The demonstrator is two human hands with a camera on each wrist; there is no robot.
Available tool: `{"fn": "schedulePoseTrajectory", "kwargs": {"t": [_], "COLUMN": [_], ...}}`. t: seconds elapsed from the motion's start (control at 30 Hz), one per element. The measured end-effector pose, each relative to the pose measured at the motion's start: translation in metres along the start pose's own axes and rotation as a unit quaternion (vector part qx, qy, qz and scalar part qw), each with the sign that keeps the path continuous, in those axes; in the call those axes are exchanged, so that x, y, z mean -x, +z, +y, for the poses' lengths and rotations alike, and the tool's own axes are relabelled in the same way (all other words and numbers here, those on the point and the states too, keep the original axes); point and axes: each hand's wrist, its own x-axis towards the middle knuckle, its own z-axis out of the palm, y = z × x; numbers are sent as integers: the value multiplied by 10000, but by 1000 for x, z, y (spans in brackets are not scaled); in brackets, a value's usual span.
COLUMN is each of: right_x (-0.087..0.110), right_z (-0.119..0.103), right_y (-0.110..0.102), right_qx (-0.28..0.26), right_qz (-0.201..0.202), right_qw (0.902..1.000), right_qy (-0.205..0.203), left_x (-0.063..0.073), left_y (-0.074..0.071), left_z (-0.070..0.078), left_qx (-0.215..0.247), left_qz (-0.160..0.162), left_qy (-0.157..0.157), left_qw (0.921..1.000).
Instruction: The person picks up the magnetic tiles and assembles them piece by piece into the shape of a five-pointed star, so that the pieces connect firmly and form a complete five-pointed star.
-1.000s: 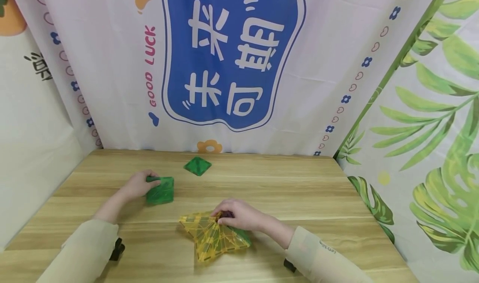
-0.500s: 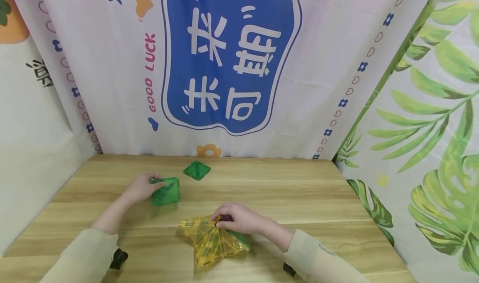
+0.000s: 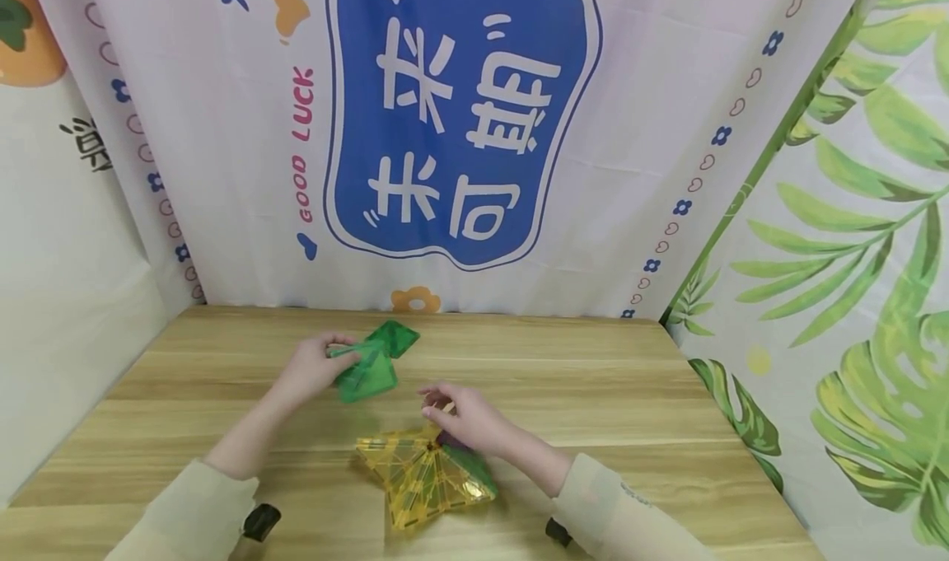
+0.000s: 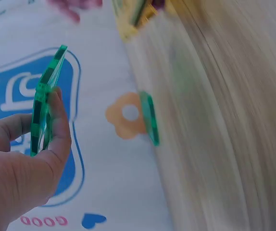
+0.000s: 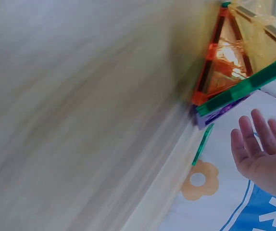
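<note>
In the head view my left hand (image 3: 319, 367) pinches green translucent magnetic tiles (image 3: 371, 377) and holds them above the table. The left wrist view shows these held tiles (image 4: 39, 115) edge-on, joined at an angle between thumb and fingers. A yellow magnetic-tile structure (image 3: 423, 479), with green and purple parts on its far right side, stands at the front middle. My right hand (image 3: 470, 421) hovers just over that structure, its fingers loosely bent and holding nothing. In the right wrist view the right hand (image 5: 265, 149) is apart from the structure's green edge (image 5: 244, 85).
A green diamond-shaped piece (image 3: 400, 338) lies near the back of the wooden table (image 3: 563, 380), partly behind the held tiles. A printed cloth (image 3: 623, 133) hangs along the table's back edge, and a leaf-patterned cloth (image 3: 838, 297) is on the right.
My left hand has lifted the green tiles and carried them rightward, and they now sit at a tilt. My right hand has let go of the structure and risen slightly.
</note>
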Motion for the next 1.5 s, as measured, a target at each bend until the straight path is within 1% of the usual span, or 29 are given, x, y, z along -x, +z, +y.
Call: {"fn": "schedulePoseTrajectory", "kwargs": {"t": [0.1,0.17,0.27,0.33,0.43,0.53,0.63,0.77,0.83,0.97,1.07,1.17,1.4,1.5], "right_x": [-3,-5,-7,-8,-9,-10,-10,-9,-8,-5,-4,-3,-3,-4], "right_z": [-1,-3,-4,-4,-2,1,5,12,14,17,21,25,32,35], "right_y": [0,-1,-2,-4,-5,-6,-8,-12,-15,-17,-18,-18,-19,-19], "right_qx": [-615,-1098,-1856,-2233,-2480,-2615,-2742,-2732,-2681,-2560,-2537,-2522,-2546,-2559], "right_qz": [178,245,302,368,507,640,704,739,736,699,640,572,374,281], "right_qw": [9976,9931,9810,9726,9655,9604,9560,9551,9560,9592,9601,9610,9604,9603], "right_qy": [245,344,466,526,616,714,773,873,936,977,988,981,1073,1073], "left_x": [2,3,5,7,8,9,9,9,9,10,10,9,5,4], "left_y": [7,13,22,27,36,44,51,61,64,68,69,69,66,66], "left_z": [8,13,18,22,25,27,28,26,26,23,22,19,10,8], "left_qx": [252,519,919,1179,1543,1881,2100,2160,2098,1831,1741,1777,1437,1408], "left_qz": [44,60,71,59,36,23,37,-14,-55,-192,-314,-424,-635,-724], "left_qy": [-9,36,88,85,-34,-136,-187,-232,-267,-276,-229,-185,-81,-194], "left_qw": [9997,9986,9957,9930,9880,9820,9775,9761,9774,9825,9840,9830,9875,9872]}}
